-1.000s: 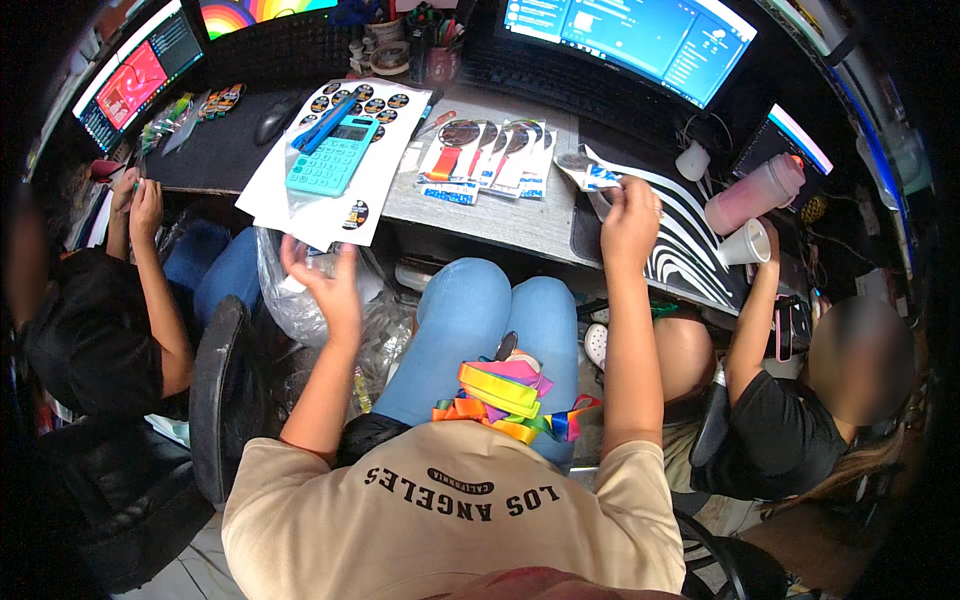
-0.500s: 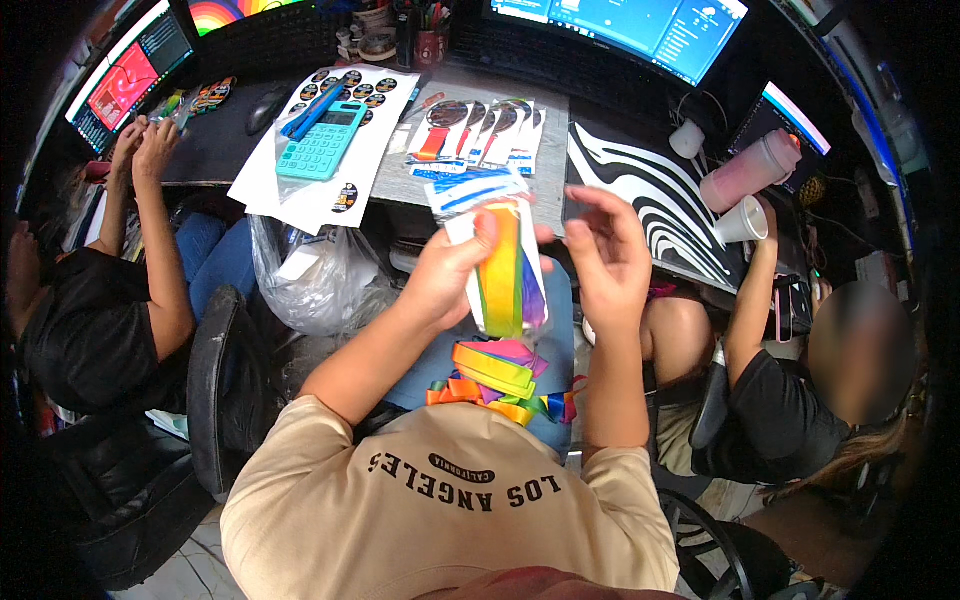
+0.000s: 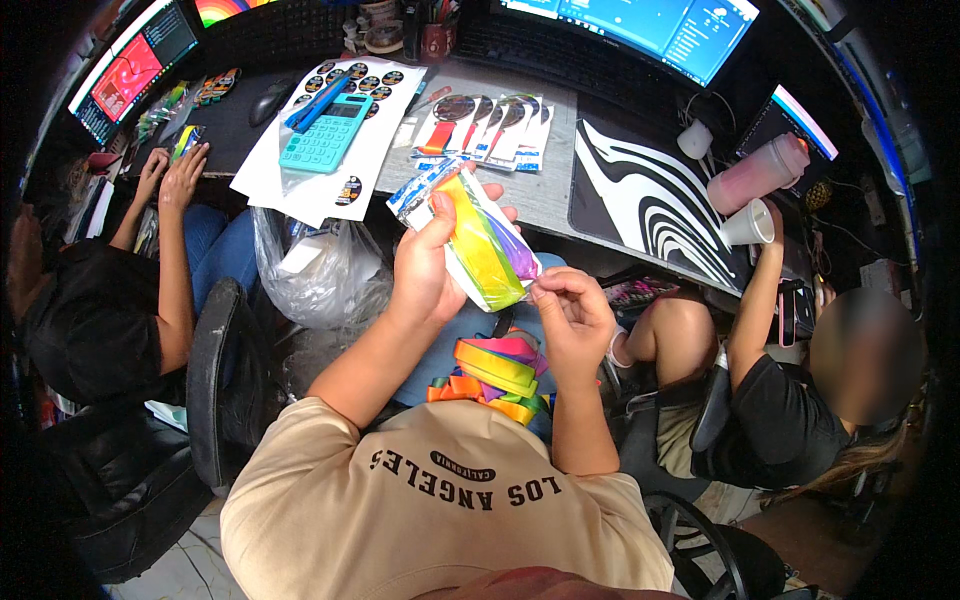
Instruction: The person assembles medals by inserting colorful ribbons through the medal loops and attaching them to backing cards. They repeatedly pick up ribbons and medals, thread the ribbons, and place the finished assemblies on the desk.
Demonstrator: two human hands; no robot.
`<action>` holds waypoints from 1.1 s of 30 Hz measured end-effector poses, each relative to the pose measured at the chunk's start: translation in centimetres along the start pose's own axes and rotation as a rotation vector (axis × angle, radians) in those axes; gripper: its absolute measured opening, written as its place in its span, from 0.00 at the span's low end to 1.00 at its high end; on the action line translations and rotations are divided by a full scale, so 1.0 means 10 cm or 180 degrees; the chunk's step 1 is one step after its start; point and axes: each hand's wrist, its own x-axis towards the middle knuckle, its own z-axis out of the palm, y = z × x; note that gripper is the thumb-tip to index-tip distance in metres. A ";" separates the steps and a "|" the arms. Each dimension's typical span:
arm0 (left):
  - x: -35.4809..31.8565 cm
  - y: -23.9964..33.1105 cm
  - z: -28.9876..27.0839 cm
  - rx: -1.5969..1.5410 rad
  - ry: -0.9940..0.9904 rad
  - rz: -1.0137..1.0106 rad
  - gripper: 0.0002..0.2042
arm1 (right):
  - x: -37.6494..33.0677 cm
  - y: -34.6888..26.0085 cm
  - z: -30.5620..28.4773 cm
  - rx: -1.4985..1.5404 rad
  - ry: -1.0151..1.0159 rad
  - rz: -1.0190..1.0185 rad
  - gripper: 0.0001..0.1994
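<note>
My left hand (image 3: 428, 262) grips a clear plastic packet (image 3: 478, 245), its thumb on top and fingertips showing past the far side. Inside lie folded yellow-green and purple ribbons on a white backing; one end of the packet is blue and white. With thumb and fingers pinched together, my right hand (image 3: 572, 312) holds the packet's lower right corner. Below them, a loose heap of multicoloured ribbons (image 3: 495, 367) rests on my lap.
Packaged medals (image 3: 480, 130) overlap on the grey desk ahead. Left of them, a turquoise calculator (image 3: 325, 140) sits on white sheets with round stickers. A plastic bag (image 3: 320, 270) hangs below. Co-workers sit either side; the right one's hand is at a white cup (image 3: 748, 223).
The packet has tilted, its lower end swinging right. My right hand has come down and in, from open beside the packet to pinching its corner. The left co-worker's hands have lowered to the desk.
</note>
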 end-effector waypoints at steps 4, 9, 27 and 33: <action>0.04 0.00 -0.05 -0.0237 0.0205 -0.0181 0.24 | 0.06 -0.08 -0.05 -0.1022 -0.0443 -0.0671 0.07; 0.01 0.03 0.02 -0.0031 0.0418 0.0424 0.24 | 0.04 -0.20 0.03 -0.1736 -0.0556 -0.0727 0.11; 0.07 0.10 -0.01 0.0228 0.0876 -0.0117 0.20 | -0.05 -0.05 0.03 -0.2314 -0.1240 -0.2019 0.09; 0.15 0.23 -0.23 -0.0226 0.0418 -0.0409 0.20 | -0.03 -0.02 0.01 -0.1706 -0.1186 -0.1758 0.11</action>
